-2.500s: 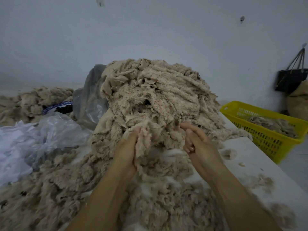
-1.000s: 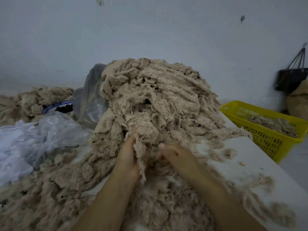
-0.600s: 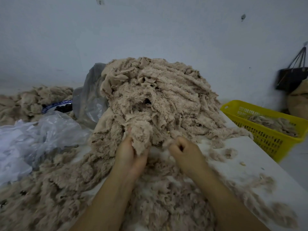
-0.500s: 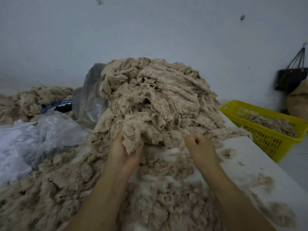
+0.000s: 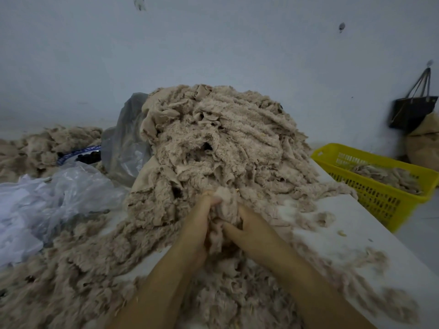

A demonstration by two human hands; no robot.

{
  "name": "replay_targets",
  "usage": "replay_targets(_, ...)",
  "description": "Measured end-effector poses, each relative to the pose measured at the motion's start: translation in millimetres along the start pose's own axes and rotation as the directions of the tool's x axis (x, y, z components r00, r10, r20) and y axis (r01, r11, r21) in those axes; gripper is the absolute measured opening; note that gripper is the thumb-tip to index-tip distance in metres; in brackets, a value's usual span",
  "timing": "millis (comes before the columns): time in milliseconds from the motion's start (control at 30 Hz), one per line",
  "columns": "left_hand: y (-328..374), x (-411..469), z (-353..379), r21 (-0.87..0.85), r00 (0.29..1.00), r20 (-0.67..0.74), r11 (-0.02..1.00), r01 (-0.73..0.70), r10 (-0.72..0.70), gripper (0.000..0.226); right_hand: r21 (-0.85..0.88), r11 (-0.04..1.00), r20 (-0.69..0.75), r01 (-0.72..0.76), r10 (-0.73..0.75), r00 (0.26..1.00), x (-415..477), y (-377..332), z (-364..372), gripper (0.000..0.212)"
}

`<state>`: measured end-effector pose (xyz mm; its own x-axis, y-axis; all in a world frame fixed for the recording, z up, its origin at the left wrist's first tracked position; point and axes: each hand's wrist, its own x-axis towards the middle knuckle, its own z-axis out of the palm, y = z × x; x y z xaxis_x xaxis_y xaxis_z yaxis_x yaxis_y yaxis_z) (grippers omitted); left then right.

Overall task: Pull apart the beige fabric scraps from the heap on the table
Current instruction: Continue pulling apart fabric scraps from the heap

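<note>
A tall heap of beige fleecy fabric scraps (image 5: 221, 143) fills the middle of the white table (image 5: 370, 236). At its near foot both my hands meet on one clump of beige scrap (image 5: 224, 210). My left hand (image 5: 198, 222) grips the clump from the left, fingertips up at its top. My right hand (image 5: 249, 230) grips the same clump from the right, thumb and fingers curled into it. Loosened beige fluff (image 5: 78, 269) lies spread over the near table around my forearms.
A yellow plastic basket (image 5: 380, 198) holding some scraps stands off the table's right edge. Clear plastic bags (image 5: 47, 198) lie on the left, a grey bag (image 5: 123, 143) behind the heap. More scraps (image 5: 45, 148) pile at far left. A black bag (image 5: 413, 108) hangs on the wall.
My right hand, which had pulled away to the right as a fist, has come back left and taken hold of the clump beside my left hand.
</note>
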<state>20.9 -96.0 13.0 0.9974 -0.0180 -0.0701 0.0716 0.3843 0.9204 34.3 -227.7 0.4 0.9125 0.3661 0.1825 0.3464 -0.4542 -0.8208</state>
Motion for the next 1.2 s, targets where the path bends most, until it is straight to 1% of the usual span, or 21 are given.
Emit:
replay_targets(67, 1.0, 2.8, 2.8, -0.002, 1.0, 0.01, 1.0, -0.011, 0.011, 0.04, 0.016, 1.0, -0.033, -0.026, 0.027, 0.999, 0.3, 4.9, -6.7, 0.009)
replay_targets(133, 0.5, 7.6, 2.1, 0.056, 0.991, -0.071, 0.992, -0.113, 0.117, 0.039, 0.239, 0.971, -0.218, -0.011, 0.065, 0.974, 1.5, 5.8, -17.4, 0.024)
replay_targets(167, 0.7, 10.5, 0.1, 0.116, 0.975, -0.147, 0.982, -0.151, 0.168, 0.035, 0.453, 0.89, -0.365, 0.045, 0.14, 0.92, 1.9, 4.3, -27.4, 0.031)
replay_targets(200, 0.4, 12.8, -3.1, 0.18, 0.95, -0.228, 0.968, -0.176, 0.215, 0.03, 0.678, 0.714, -0.479, 0.174, 0.25, 0.842, 1.7, 5.3, -41.7, 0.031)
replay_targets(233, 0.0, 14.2, -6.0, 0.231, 0.925, -0.285, 0.955, -0.187, 0.251, 0.025, 0.819, 0.474, -0.516, 0.323, 0.363, 0.776, 1.5, 9.0, -56.7, 0.028)
replay_targets(267, -0.6, 15.1, -8.8, 0.271, 0.911, -0.309, 0.943, -0.192, 0.274, 0.02, 0.861, 0.281, -0.508, 0.424, 0.44, 0.74, 0.9, 12.3, -66.9, 0.038)
replay_targets(300, -0.9, 15.0, -10.8, 0.308, 0.912, -0.295, 0.932, -0.192, 0.285, 0.017, 0.88, 0.204, -0.471, 0.429, 0.488, 0.735, -0.2, 16.3, -71.4, 0.056)
replay_targets(333, -1.5, 15.6, -11.4, 0.334, 0.925, -0.254, 0.923, -0.189, 0.282, 0.016, 0.907, 0.2, -0.42, 0.372, 0.512, 0.749, -1.1, 19.4, -70.7, 0.067)
replay_targets(367, -2.9, 15.7, -10.4, 0.337, 0.944, -0.21, 0.925, -0.174, 0.255, 0.016, 0.923, 0.249, -0.383, 0.293, 0.524, 0.761, -0.2, 22.3, -66.3, 0.071)
replay_targets(433, -6.3, 17.6, -6.0, 0.28, 0.973, -0.162, 0.953, -0.114, 0.164, 0.017, 0.923, 0.349, -0.335, 0.162, 0.525, 0.782, 3.4, 24.8, -53.6, 0.064)
replay_targets(567, 0.2, 22.0, -3.9, -0.101, 0.972, -0.23, 0.992, -0.072, 0.047, 0.017, 0.842, 0.538, -0.342, 0.042, 0.47, 0.814, 11.8, 22.3, -39.2, 0.047)
replay_targets(633, 7.2, 19.5, -6.8, -0.123, 0.965, -0.251, 0.986, -0.115, 0.081, 0.024, 0.782, 0.624, -0.326, -0.008, 0.42, 0.847, 12.8, 24.1, -34.0, 0.042)
replay_targets(667, 9.3, 16.7, -6.9, -0.06, 0.961, -0.253, 0.989, -0.132, 0.113, 0.032, 0.755, 0.655, -0.302, -0.035, 0.395, 0.868, 13.0, 24.3, -30.5, 0.04)
replay_targets(733, 10.1, 9.7, -5.4, 0.214, 0.954, -0.235, 0.967, -0.138, 0.188, 0.049, 0.704, 0.702, -0.221, -0.106, 0.358, 0.907, 13.3, 21.0, -22.3, 0.04)
replay_targets(800, 5.6, 0.4, 0.8, 0.455, 0.976, -0.082, 0.879, -0.143, 0.201, 0.055, 0.616, 0.767, -0.105, -0.183, 0.31, 0.945, 10.5, 17.4, -14.4, 0.045)
replay_targets(867, -1.6, -8.4, 8.0, 0.555, 0.983, 0.134, 0.812, -0.179, 0.126, 0.055, 0.551, 0.802, 0.037, -0.229, 0.251, 0.967, 3.7, 10.5, -10.3, 0.052)
replay_targets(933, -10.4, -11.8, 10.9, 0.612, 0.941, 0.327, 0.74, -0.281, 0.086, 0.051, 0.598, 0.76, 0.137, -0.254, 0.215, 0.967, -1.3, 4.4, -12.1, 0.056)
replay_targets(1000, -15.0, -10.7, 10.5, 0.623, 0.909, 0.407, 0.7, -0.349, 0.091, 0.051, 0.623, 0.746, 0.102, -0.237, 0.223, 0.97, -1.6, 3.7, -17.4, 0.05)
replay_targets(1067, -16.8, -5.7, 9.9, 0.619, 0.933, 0.338, 0.718, -0.318, 0.122, 0.053, 0.622, 0.76, -0.02, -0.189, 0.257, 0.966, 1.0, 7.0, -20.6, 0.047)
replay_targets(1133, -16.1, -2.3, 9.2, 0.619, 0.974, 0.162, 0.752, -0.226, 0.159, 0.057, 0.612, 0.778, -0.111, -0.143, 0.263, 0.958, 4.1, 9.1, -20.7, 0.043)
replay_targets(1200, -14.7, 1.7, 5.0, 0.528, 0.988, -0.002, 0.839, -0.13, 0.154, 0.054, 0.544, 0.835, -0.158, -0.077, 0.192, 0.969, 3.0, 7.8, -17.7, 0.036)
